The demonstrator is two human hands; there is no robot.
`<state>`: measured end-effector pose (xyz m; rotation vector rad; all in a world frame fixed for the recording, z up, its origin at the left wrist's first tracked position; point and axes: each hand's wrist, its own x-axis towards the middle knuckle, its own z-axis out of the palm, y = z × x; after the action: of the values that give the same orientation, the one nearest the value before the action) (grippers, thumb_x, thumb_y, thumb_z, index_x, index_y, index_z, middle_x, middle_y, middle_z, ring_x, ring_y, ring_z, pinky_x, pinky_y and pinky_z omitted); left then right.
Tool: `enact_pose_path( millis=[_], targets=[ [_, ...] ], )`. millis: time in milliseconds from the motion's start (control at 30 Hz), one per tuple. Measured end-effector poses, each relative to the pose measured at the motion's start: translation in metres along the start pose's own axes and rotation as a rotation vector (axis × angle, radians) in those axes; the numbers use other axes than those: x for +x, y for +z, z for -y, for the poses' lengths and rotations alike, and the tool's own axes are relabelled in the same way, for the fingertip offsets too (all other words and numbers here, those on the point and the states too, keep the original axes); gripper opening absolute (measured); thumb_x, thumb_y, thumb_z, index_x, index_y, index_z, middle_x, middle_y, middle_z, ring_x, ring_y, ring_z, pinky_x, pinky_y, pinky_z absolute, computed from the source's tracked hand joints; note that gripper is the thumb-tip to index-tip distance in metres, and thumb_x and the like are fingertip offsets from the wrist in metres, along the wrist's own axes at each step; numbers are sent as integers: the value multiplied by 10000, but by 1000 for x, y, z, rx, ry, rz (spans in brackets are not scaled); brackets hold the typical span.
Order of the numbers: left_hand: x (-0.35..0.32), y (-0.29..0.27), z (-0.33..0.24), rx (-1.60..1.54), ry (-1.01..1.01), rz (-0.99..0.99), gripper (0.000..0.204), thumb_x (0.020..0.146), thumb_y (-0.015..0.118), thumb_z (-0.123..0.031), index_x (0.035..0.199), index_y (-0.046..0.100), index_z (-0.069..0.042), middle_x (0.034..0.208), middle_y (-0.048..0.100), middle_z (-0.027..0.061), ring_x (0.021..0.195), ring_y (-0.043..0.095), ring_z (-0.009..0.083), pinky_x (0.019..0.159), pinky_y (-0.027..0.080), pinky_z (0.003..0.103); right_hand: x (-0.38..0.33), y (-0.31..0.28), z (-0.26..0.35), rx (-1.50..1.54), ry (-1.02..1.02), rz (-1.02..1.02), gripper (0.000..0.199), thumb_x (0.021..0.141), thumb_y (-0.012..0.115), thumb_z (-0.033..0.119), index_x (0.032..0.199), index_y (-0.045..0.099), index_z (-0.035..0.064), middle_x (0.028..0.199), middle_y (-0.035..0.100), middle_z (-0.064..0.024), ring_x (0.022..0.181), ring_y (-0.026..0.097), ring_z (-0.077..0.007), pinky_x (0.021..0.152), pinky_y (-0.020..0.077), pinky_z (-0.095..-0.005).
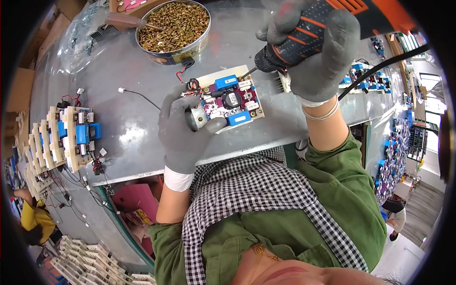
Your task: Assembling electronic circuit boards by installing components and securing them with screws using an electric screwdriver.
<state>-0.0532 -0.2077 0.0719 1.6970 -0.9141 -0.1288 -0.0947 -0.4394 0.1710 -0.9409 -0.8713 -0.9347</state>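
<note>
Board [232,100] on the table [128,154], its left end in the grip of the left hand [183,130], while the right hand [327,61] clasps a drill [299,42], bit [249,72] slanting leftward to the board's far right corner.

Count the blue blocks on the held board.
2: one blue block toward the far edge of the board, another toward its near edge. The left hand may hide more.

This looks like an electronics assembly workshop: a power driver [380,16], a circuit board [232,99] and a tin [190,51] of screws [173,26] show at one grey bench [137,159]. Stacked boards [52,137] at left, dense rows of boards [393,156] at right and people [32,219] beyond point to batch work.
</note>
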Motion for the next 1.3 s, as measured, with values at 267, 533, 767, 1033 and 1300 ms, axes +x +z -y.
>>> enact_pose_path(
  millis=[267, 533, 767, 1033, 1300],
  targets=[
    [-3, -2, -2, -9, -77, 13, 597, 558, 952, -292, 1016, 651, -55, 1261, 647, 188, 1034, 690, 343, 810, 581, 422, 13, 93, 23, -1107, 496, -574, 1026, 808, 655, 767, 1394, 362, -23, 732, 652, -76, 551, 645, -180, 533, 588, -307],
    [-5, -1, 3, -81, -39, 51, 554, 648, 917, -224, 1073, 623, -25, 1301, 577, 177, 1103, 649, 303, 879, 563, 397, 11, 75, 31, -975, 538, -540, 835, 914, 681, 597, 1420, 381, 4, 768, 635, -78, 587, 615, -153, 533, 559, -307],
    [3, -4, -5, 82, 71, 14, 566, 622, 918, -300, 1045, 619, -71, 1214, 649, 170, 1026, 683, 355, 812, 571, 414, 6, 67, 76, -701, 415, -110, 684, 983, 434, 658, 1203, 469, 12, 833, 607, -84, 556, 534, -164, 579, 520, -383],
    [3, -4, 4, 60, 60, 5, 591, 640, 925, -358, 1063, 632, -68, 1245, 645, 170, 1035, 691, 348, 831, 582, 422, -12, 91, 72, -1046, 539, -171, 731, 968, 441, 698, 1207, 456, 8, 840, 608, -90, 544, 531, -178, 550, 523, -416],
    [-1, -4, 9, 69, 47, -9, 606, 659, 907, -431, 1063, 645, -63, 1259, 650, 176, 1047, 693, 353, 835, 582, 422, -3, 112, 63, -1158, 541, -244, 867, 931, 458, 764, 1315, 435, -12, 835, 603, -71, 542, 522, -176, 502, 485, -403]
  ],
)
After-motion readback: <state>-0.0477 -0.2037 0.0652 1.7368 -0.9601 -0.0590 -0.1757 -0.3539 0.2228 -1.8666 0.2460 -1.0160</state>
